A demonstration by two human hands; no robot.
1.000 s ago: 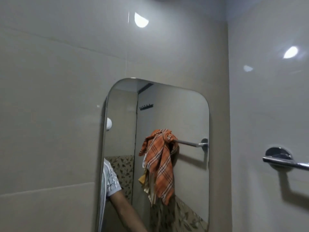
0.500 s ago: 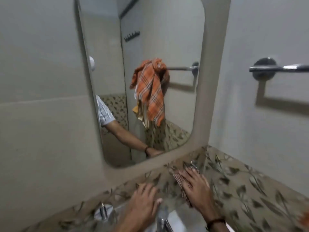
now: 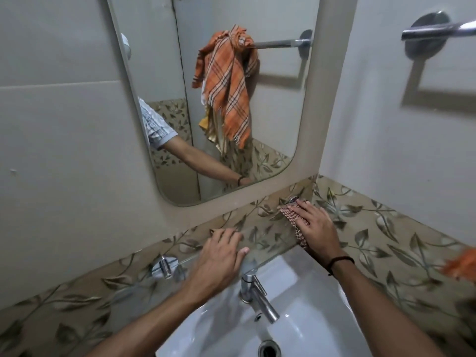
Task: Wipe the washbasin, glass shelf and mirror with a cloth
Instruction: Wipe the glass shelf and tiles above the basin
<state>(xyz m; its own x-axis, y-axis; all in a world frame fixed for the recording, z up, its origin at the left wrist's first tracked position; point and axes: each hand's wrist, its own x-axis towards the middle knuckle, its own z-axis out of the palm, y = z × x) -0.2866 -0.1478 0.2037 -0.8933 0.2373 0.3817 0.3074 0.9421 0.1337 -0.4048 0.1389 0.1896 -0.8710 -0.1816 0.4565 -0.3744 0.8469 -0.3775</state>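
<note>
A clear glass shelf point(image 3: 268, 243) runs along the leaf-patterned tile band above the white washbasin point(image 3: 309, 315). My right hand point(image 3: 315, 229) lies flat with straight fingers on a small red-and-white checked cloth point(image 3: 292, 217), pressing it onto the shelf's right end near the corner. My left hand point(image 3: 219, 256) rests on the shelf's middle with fingers spread. The rounded mirror point(image 3: 221, 99) hangs on the wall above and reflects my arm.
A chrome tap point(image 3: 257, 296) stands at the basin's back, the drain point(image 3: 269, 350) below it. A chrome shelf bracket point(image 3: 164, 265) sits left of my left hand. A towel rail point(image 3: 438, 30) is on the right wall. An orange plaid towel shows at the right edge point(image 3: 461, 265) and in the mirror.
The view has dropped from the mirror down to the shelf and basin. Both hands came into view on the shelf; the right hand keeps pressing the cloth at the shelf's right end.
</note>
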